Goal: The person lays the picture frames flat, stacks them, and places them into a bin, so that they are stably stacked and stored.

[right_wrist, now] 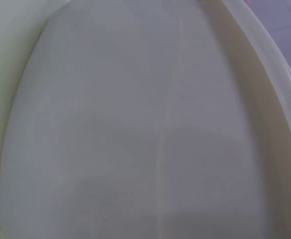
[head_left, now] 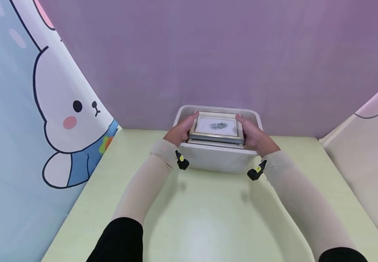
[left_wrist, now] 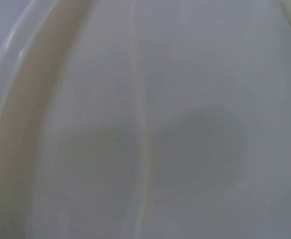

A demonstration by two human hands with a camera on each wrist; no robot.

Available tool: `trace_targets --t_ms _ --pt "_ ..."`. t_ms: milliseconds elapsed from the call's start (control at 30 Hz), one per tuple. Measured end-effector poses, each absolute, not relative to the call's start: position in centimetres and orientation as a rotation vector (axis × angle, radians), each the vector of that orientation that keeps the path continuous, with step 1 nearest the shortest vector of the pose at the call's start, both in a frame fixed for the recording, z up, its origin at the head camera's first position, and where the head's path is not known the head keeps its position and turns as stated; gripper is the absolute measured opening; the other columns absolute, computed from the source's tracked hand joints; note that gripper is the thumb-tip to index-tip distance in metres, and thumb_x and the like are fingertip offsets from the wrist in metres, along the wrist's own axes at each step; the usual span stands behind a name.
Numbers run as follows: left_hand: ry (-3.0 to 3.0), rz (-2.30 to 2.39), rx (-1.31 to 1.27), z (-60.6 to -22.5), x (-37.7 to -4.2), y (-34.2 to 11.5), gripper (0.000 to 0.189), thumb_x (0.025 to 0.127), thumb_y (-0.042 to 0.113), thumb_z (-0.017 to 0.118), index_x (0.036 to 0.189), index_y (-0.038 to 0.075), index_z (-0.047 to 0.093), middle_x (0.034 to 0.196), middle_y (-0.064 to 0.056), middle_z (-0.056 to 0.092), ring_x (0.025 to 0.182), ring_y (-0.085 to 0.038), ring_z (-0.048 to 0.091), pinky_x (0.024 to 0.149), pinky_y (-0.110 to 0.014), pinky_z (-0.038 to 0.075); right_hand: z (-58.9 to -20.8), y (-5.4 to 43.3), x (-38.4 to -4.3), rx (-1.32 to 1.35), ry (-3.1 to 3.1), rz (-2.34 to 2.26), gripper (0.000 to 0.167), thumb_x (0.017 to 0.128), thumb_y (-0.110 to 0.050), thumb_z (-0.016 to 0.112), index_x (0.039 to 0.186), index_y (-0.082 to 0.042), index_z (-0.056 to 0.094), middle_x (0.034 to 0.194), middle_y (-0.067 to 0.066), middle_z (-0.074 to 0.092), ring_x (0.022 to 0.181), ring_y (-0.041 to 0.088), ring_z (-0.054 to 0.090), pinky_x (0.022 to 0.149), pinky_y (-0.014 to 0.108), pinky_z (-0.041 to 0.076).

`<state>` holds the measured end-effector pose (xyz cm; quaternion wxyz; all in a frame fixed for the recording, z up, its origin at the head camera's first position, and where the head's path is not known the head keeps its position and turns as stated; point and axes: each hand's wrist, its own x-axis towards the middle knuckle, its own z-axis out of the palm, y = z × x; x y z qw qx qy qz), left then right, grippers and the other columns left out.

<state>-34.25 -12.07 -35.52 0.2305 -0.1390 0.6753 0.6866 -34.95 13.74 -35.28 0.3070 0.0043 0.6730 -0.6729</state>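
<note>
A white plastic bin (head_left: 216, 159) stands at the back of the table. At its opening is a silvery picture frame (head_left: 192, 136) with a green leaf print, lying face up. Below it shows the edge of another frame (head_left: 216, 144). My left hand (head_left: 181, 131) grips the left side of the frames, thumb on the top one's edge. On the opposite side my right hand (head_left: 255, 136) holds them the same way. The other fingers are mostly hidden. Both wrist views show just the bin's outer wall (left_wrist: 200, 69) and its rim, no hand.
Behind the bin rises a purple backdrop (head_left: 215, 54). A blue cloth with a rabbit print (head_left: 68, 87) borders the pale green table (head_left: 195, 222) on the left, and a whitish cloth (head_left: 369, 156) on the right. Small black devices sit on both wrists.
</note>
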Motion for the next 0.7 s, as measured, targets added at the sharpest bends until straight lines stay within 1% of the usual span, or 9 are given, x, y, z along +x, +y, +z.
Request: trace_targets --t_ms 67,100,167,233,300,467,500,533,700 --pt "1.872 1.854 -0.399 -35.62 -34.1 -12.25 0.071 0.103 0.064 0.036 0.154 0.014 0.038 0.157 -0.01 0.041 0.141 -0.026 0.042 0.125 -0.052 0.024 -35.39 13.7 -34.85 0.0 1.799 -1.745 0.069 0.106 -0.06 0.023 0.151 -0.009 0.034 0.137 0.011 0.051 0.115 0.018 0.058 0.102 0.037 0.047" --pt "1.88 1.838 -0.404 -35.63 -34.02 -12.34 0.072 0.103 0.064 0.036 0.155 0.013 0.036 0.16 -0.011 0.037 0.145 -0.028 0.038 0.125 -0.055 0.022 -35.38 13.69 -34.79 -0.017 1.808 -1.723 0.075 0.106 -0.06 0.022 0.157 -0.005 0.026 0.149 0.016 0.043 0.129 0.023 0.052 0.111 0.04 0.041" --pt "1.88 1.83 -0.407 -35.63 -33.89 -12.44 0.072 0.103 0.063 0.036 0.155 0.012 0.038 0.16 -0.012 0.038 0.146 -0.03 0.037 0.124 -0.056 0.024 -35.26 13.66 -34.64 -0.038 1.825 -1.707 0.083 0.106 -0.059 0.022 0.162 0.0 0.006 0.167 0.022 0.017 0.152 0.033 0.027 0.125 0.047 0.023" --pt "1.867 1.837 -0.394 -35.56 -33.8 -12.52 0.069 0.104 0.062 0.036 0.15 0.011 0.045 0.153 -0.015 0.046 0.14 -0.032 0.045 0.12 -0.055 0.03 -35.07 13.66 -34.52 -0.058 1.834 -1.703 0.085 0.107 -0.057 0.023 0.161 -0.001 -0.012 0.17 0.022 -0.011 0.158 0.039 -0.004 0.129 0.052 0.003" --pt "1.864 1.847 -0.386 -35.41 -33.71 -12.56 0.067 0.104 0.06 0.036 0.148 0.01 0.047 0.149 -0.016 0.051 0.135 -0.033 0.049 0.117 -0.054 0.036 -34.89 13.6 -34.44 -0.075 1.838 -1.709 0.084 0.107 -0.055 0.024 0.158 -0.006 -0.021 0.165 0.019 -0.027 0.154 0.04 -0.022 0.127 0.055 -0.008" --pt "1.878 1.849 -0.385 -35.21 -33.51 -12.77 0.063 0.106 0.055 0.038 0.15 0.011 0.044 0.147 -0.015 0.052 0.134 -0.032 0.05 0.113 -0.049 0.041 -34.85 13.25 -34.32 -0.078 1.881 -1.722 0.08 0.109 -0.05 0.028 0.161 -0.009 -0.017 0.166 0.018 -0.023 0.155 0.04 -0.019 0.126 0.057 -0.007" --pt "1.883 1.847 -0.388 -35.24 -33.48 -12.78 0.062 0.106 0.055 0.038 0.15 0.011 0.044 0.148 -0.015 0.052 0.134 -0.032 0.05 0.113 -0.049 0.042 -34.92 13.11 -34.28 -0.063 1.91 -1.73 0.079 0.109 -0.048 0.03 0.162 -0.006 -0.011 0.169 0.022 -0.012 0.157 0.039 -0.012 0.127 0.057 -0.002" --pt "1.889 1.847 -0.392 -35.27 -33.46 -12.81 0.062 0.106 0.054 0.038 0.15 0.011 0.043 0.148 -0.015 0.051 0.135 -0.032 0.05 0.114 -0.049 0.041 -34.98 13.02 -34.27 -0.052 1.937 -1.735 0.079 0.108 -0.047 0.031 0.163 -0.005 -0.008 0.17 0.021 -0.009 0.157 0.039 -0.01 0.127 0.058 0.0" --pt "1.981 1.829 -0.402 -35.47 -33.35 -12.89 0.07 0.105 0.053 0.042 0.16 0.012 0.03 0.165 -0.012 0.032 0.152 -0.034 0.031 0.123 -0.057 0.027 -35.27 12.74 -34.11 -0.021 2.161 -1.686 0.075 0.108 -0.046 0.038 0.162 -0.001 0.013 0.17 0.019 0.009 0.158 0.037 0.006 0.125 0.061 0.016"
